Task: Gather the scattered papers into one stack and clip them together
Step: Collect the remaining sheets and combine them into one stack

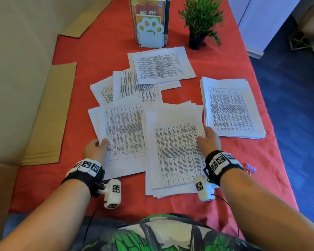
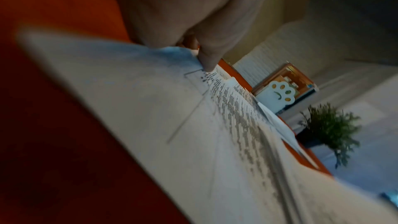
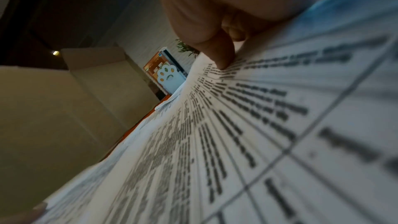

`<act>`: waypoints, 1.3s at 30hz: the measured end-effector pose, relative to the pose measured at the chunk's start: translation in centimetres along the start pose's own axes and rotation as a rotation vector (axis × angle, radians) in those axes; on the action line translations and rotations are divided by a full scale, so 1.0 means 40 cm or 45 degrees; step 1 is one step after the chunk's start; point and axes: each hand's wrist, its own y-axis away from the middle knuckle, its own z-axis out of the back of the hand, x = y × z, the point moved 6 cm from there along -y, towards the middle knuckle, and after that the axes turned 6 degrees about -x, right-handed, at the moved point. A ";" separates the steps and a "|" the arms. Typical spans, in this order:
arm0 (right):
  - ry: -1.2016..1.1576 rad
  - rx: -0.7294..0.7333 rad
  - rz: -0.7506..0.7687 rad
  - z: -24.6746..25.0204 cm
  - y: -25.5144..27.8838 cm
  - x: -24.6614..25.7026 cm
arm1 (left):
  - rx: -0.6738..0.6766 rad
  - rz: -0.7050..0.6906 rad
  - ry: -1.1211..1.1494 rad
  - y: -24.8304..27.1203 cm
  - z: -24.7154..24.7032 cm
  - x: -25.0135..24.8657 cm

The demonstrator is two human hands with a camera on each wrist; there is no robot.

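Printed white papers lie scattered over the red tablecloth point(image 1: 225, 58). My left hand point(image 1: 95, 149) pinches the left edge of the near-left sheets point(image 1: 123, 134), thumb on top point(image 2: 206, 57). My right hand point(image 1: 208, 140) pinches the right edge of the near-middle pile point(image 1: 174, 151), thumb pressing the print point(image 3: 219, 54). A tidier stack point(image 1: 230, 109) sits at the right. More sheets point(image 1: 134, 86) and a top page point(image 1: 161, 65) lie farther back. A small purple binder clip point(image 1: 251, 167) rests on the cloth right of my right wrist.
A paw-shaped bookend with books point(image 1: 150, 31) and a potted green plant point(image 1: 201, 20) stand at the back. Cardboard pieces point(image 1: 51, 115) lie along the left edge. The table's right edge drops to a blue floor point(image 1: 297, 105).
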 end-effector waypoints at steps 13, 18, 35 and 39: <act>0.012 0.010 -0.075 -0.006 0.035 0.007 | -0.374 -0.038 -0.049 -0.035 0.130 0.061; -0.036 0.050 -0.089 -0.011 0.038 0.004 | -0.259 -0.057 -0.057 -0.012 0.106 0.023; 0.174 0.299 0.005 -0.091 0.093 0.044 | 0.667 -0.040 -0.059 0.174 -0.188 -0.062; 0.357 0.059 0.198 -0.038 0.051 0.088 | 0.667 0.034 -0.257 0.104 -0.167 -0.039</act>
